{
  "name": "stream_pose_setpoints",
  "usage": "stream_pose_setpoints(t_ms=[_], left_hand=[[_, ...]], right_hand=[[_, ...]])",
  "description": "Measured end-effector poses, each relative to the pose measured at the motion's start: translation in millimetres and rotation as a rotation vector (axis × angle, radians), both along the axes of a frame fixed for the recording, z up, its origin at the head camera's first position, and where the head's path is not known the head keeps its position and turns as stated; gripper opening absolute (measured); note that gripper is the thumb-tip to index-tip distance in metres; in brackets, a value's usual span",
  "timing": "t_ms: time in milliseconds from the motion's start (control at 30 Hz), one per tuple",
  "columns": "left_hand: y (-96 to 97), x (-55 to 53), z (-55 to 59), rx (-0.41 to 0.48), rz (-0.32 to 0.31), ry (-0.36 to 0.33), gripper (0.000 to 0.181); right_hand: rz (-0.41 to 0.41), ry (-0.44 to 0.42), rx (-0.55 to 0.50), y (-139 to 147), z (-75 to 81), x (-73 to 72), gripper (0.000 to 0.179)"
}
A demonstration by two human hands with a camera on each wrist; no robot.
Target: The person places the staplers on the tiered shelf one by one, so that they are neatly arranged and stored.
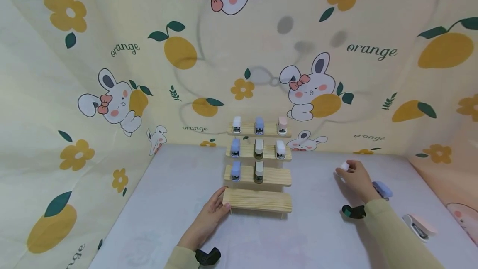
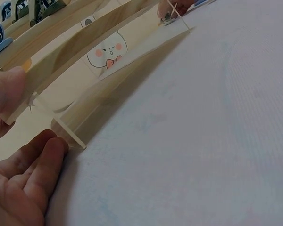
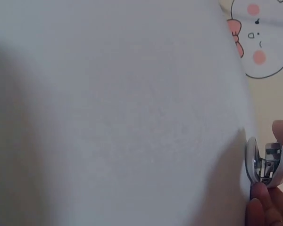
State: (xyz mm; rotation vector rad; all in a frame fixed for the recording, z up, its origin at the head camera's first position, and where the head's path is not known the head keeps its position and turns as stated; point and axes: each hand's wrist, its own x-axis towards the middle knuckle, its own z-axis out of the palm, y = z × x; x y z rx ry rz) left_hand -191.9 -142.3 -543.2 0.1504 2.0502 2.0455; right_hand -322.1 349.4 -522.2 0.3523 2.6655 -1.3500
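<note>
A small white stapler point(image 1: 345, 166) is pinched between the thumb and fingers of my right hand point(image 1: 357, 177), at the right of the table. In the right wrist view its metal front point(image 3: 269, 162) shows. My left hand point(image 1: 210, 215) grips the left end of a tiered wooden rack point(image 1: 257, 200) at its lowest shelf, thumb on the front edge. Mini staplers stand on the upper three shelves: white, blue and pink on top, blue and two white ones below, then a blue stapler point(image 1: 235, 171) and a white stapler point(image 1: 259, 172). The lowest shelf holds nothing.
Right of the rack, a blue stapler point(image 1: 382, 189) lies behind the right wrist, and a pink stapler point(image 1: 420, 225) lies beside the right forearm. A printed cloth point(image 1: 224, 53) with rabbits and oranges hangs behind and around the pale table point(image 1: 179, 177).
</note>
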Motion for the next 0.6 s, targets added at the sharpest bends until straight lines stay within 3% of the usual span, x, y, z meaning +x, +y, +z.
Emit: stream_pose_setpoints(t_ms=[367,600], left_hand=[[-0.1,0.2,-0.1,0.001,0.001,0.015,0.068],[-0.3,-0.3,0.3,-0.022,0.005,-0.023,0.069]], right_hand=[[0.102,0.027,0.049,-17,5.1,18.0,0.092],[0.133,0.122,0.100,-38,19.5,33.5,0.094]])
